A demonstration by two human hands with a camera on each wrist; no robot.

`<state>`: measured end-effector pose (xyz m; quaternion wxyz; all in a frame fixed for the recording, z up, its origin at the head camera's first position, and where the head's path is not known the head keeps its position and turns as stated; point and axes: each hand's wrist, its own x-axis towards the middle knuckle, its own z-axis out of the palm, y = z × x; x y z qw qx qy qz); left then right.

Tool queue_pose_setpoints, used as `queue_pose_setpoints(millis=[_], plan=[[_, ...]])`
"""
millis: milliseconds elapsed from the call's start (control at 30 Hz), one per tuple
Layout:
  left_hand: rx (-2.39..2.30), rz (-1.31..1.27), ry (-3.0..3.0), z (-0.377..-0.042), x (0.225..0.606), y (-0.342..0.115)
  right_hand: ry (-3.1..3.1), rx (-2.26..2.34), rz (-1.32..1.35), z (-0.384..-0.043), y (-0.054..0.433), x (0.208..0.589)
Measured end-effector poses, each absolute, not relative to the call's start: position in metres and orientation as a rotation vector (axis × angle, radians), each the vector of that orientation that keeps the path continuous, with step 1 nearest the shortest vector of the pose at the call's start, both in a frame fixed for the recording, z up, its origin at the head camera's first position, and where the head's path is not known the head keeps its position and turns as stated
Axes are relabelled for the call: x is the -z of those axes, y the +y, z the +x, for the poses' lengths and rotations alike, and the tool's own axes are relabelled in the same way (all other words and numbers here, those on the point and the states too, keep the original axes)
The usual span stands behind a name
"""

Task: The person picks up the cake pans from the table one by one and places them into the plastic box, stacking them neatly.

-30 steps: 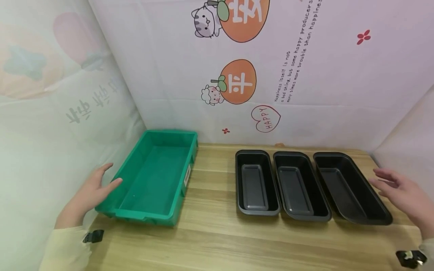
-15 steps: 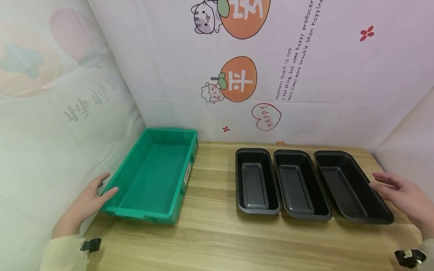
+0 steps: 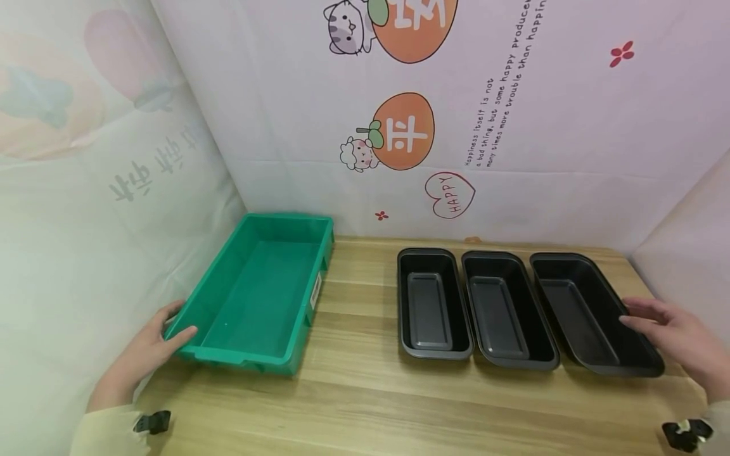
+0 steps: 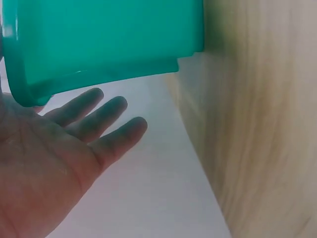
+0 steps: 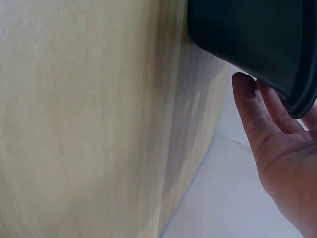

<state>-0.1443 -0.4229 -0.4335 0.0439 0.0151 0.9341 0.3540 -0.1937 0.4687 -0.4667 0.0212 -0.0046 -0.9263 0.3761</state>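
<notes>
A green plastic tray (image 3: 265,278) lies at the left of the wooden table. My left hand (image 3: 145,348) is at its near left corner, thumb over the rim and fingers outside; in the left wrist view those fingers (image 4: 119,141) reach out fairly straight beside the tray wall. Three black loaf pans stand in a row at the right: a left pan (image 3: 429,310), a middle pan (image 3: 499,316) and a right pan (image 3: 576,316). Over the right pan's outer rim lies the thumb of my right hand (image 3: 675,332), while its extended fingers (image 5: 250,106) are against the outside wall.
Bare wooden tabletop (image 3: 365,304) lies between the tray and the pans, and along the front. A printed white cloth (image 3: 285,95) hangs behind the table, with more cloth at the left and right sides.
My left hand has come down onto the tray's corner, its thumb now over the rim. My right hand has moved slightly left to the right pan's rim. Tray and pans stay put.
</notes>
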Motion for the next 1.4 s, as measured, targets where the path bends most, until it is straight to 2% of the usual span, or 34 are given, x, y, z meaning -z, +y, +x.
queue_pose_setpoints(millis=[367,1400], plan=[[-1.171,0.058,2.821,-0.145,0.44,-0.426,-2.859,-1.191,0.011,-0.195,0.471,0.474],[-1.342,0.144,2.734,-0.143,0.447,-0.431,-2.883,-1.19,-0.156,-0.197,0.479,0.491]])
